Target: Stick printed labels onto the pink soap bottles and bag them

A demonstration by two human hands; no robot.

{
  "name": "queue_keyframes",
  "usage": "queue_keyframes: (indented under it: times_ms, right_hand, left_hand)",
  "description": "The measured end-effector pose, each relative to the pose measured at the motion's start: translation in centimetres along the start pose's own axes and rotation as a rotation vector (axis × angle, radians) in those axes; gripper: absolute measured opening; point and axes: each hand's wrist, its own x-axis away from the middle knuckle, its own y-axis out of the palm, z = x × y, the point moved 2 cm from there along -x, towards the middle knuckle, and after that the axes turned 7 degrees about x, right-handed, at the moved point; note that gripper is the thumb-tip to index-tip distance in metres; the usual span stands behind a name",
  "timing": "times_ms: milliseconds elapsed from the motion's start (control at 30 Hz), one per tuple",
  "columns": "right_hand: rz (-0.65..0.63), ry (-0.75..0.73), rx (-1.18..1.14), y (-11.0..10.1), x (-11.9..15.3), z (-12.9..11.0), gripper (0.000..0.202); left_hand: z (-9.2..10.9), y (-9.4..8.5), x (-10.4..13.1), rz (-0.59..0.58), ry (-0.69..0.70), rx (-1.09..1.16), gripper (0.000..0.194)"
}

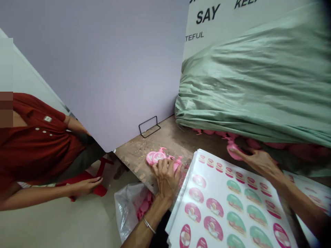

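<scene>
My right hand (260,161) reaches out under the edge of a green cloth, its thumb and fingers closed on a small pink pump bottle (233,150). My left hand (165,175) lies over a few pink bottles on the table, its fingers curled round a pink pump bottle (178,163). Just beyond those fingers, flat pink bottles with round labels (156,157) lie together. Between my arms rests a stack of sticker sheets (219,186) printed with pink and green labels.
A green cloth (248,86) covers a heap, with pink bottles showing beneath its edge. On the wooden table (134,151) stands a black wire bracket (150,128) by a pale panel (116,69). A plastic bag (126,203) holds pink pieces. A person in a red shirt (38,144) is at left.
</scene>
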Motion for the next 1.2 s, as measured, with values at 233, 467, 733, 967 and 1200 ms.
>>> queue_keyframes:
  times_ms: [233, 467, 733, 967, 1200]
  right_hand:
    - [-0.662, 0.221, -0.994, 1.7, 9.1, -5.9, 0.039]
    - [-1.054, 0.345, -1.364, 4.4, 16.2, -11.0, 0.049]
    - [-0.751, -0.111, -0.871, 4.1, 17.7, -11.0, 0.046]
    - [-0.222, -0.181, -0.427, 1.3, 14.6, -5.4, 0.042]
    - [-0.145, -0.271, -0.140, 4.2, 15.2, -2.5, 0.025]
  left_hand:
    - [1.0, -1.5, -0.5, 0.042, -0.068, 0.153, 0.020]
    - [4.3, -3.2, 0.0, -0.359, -0.585, 1.478, 0.042]
    - [5.0, -3.3, 0.7, -0.237, -0.967, 1.857, 0.046]
    - [3.7, -3.9, 1.0, -0.394, -1.043, 1.728, 0.047]
    - [3.5, -3.2, 3.2, -0.552, -0.975, 1.466, 0.041]
